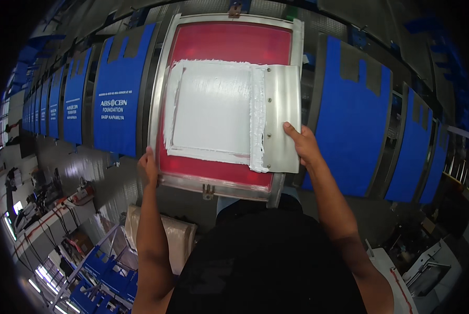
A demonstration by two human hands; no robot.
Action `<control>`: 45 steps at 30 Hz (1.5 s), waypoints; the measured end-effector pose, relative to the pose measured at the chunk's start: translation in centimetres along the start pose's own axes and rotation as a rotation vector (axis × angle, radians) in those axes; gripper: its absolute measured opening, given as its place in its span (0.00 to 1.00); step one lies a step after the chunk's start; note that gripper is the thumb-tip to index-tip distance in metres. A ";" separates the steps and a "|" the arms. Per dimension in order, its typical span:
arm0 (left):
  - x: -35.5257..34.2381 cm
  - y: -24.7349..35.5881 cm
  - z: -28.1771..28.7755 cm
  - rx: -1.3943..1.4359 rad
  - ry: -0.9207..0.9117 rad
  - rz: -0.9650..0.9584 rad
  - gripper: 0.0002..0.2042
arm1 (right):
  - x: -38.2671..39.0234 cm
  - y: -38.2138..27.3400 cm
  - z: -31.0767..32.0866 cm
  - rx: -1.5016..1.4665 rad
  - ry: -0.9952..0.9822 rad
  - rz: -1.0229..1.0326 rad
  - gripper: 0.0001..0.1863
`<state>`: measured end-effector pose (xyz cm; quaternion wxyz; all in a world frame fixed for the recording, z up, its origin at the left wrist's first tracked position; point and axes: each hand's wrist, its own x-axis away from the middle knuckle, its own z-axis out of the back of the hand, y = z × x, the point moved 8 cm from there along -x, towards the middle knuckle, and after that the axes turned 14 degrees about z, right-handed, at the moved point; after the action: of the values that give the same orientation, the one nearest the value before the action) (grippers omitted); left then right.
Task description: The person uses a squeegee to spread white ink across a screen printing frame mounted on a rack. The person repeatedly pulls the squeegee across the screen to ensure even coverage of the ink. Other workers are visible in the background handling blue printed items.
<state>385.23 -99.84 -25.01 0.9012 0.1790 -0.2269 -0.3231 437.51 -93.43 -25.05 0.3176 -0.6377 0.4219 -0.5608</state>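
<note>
In the head view, the right hand (306, 147) gripped a metal squeegee (282, 110) along the right side of white ink (213, 110) on a red screen (229, 42); the left hand (149, 168) held the silver frame (239, 193) near its lower-left corner.

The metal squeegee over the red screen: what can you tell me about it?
The metal squeegee is a long, shiny, silvery plate with a row of small screws near its left side. Thick white paste lies along its left edge. It runs near-to-far over the right part of the framed red screen. The right hand grips its right edge, thumb on top.
</note>
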 end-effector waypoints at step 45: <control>52.4 14.4 -25.6 0.234 -0.712 -0.339 0.11 | 0.7 -17.9 27.7 1.245 -0.312 0.462 0.20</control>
<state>441.96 -119.67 -24.22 0.6738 0.1921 -0.5270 -0.4809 467.97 -87.99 -13.70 0.7940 -0.3030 0.0955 -0.5183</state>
